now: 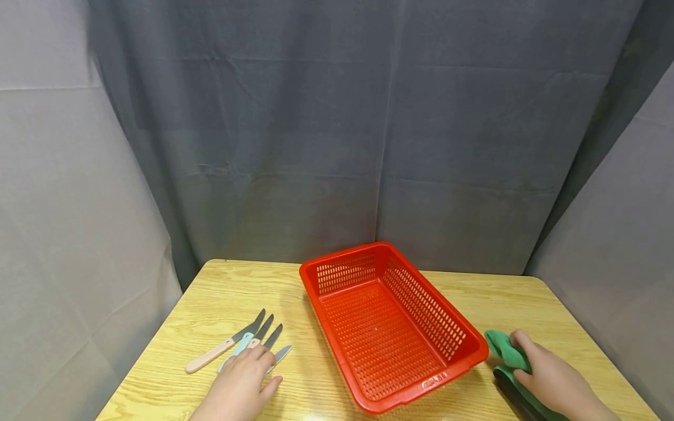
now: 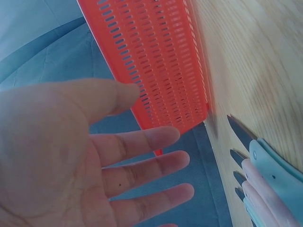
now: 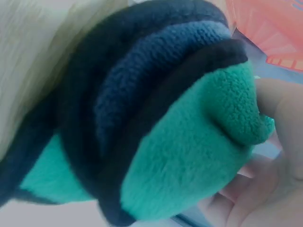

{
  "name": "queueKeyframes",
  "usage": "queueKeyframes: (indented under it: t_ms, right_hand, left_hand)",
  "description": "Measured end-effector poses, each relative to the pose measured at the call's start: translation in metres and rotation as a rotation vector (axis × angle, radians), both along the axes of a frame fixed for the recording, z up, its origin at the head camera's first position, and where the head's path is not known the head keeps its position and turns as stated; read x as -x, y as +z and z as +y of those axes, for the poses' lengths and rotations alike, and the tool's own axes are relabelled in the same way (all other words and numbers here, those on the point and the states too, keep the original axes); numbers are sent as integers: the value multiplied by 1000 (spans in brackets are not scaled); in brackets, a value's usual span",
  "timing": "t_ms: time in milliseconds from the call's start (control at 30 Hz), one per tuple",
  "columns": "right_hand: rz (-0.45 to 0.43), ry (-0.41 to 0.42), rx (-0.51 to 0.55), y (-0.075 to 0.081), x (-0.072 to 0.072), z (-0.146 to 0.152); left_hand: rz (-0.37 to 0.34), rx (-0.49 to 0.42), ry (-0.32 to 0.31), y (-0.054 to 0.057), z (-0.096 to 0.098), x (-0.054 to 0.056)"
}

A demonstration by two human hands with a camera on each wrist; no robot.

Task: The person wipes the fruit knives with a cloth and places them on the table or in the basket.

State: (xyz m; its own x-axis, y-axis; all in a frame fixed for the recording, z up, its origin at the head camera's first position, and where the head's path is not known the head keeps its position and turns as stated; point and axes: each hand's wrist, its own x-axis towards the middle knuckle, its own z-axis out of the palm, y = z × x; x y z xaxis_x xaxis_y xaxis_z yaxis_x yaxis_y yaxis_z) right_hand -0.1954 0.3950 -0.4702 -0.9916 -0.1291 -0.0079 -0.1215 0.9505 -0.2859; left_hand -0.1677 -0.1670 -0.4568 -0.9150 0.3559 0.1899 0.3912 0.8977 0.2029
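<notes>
Beside the red basket [image 1: 384, 336], I'm watching the right hand [image 1: 555, 374] gripping a green cloth [image 1: 504, 349], while the left hand [image 1: 242, 374] is hovering, fingers [image 2: 147, 171] apart, over knives [image 1: 243, 344].

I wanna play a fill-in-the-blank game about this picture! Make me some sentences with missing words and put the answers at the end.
1. The big basket is coloured ____.
2. In the head view, the knives lie to the ____ of the basket.
3. The hand holding the cloth is the person's ____ hand.
4. Apart from its dark edge, the cloth looks ____ in the head view.

Missing words: red; left; right; green.
</notes>
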Motion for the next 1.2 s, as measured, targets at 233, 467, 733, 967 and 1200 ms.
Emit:
queueKeyframes:
  t_ms: [233, 467, 733, 967, 1200]
  right_hand:
    - [90, -21, 9, 6, -1, -1]
    - [215, -57, 63, 9, -12, -4]
    - [349, -81, 128, 14, -24, -15]
    - [377, -145, 143, 21, -30, -23]
    - [438, -195, 158, 26, -38, -29]
  left_hand:
    - [5, 4, 6, -1, -1, 0]
    - [-3, -12, 5, -3, -6, 4]
    - [-142, -6, 84, -5, -15, 13]
    - [-314, 31, 156, -9, -23, 14]
    - [-333, 56, 162, -14, -22, 15]
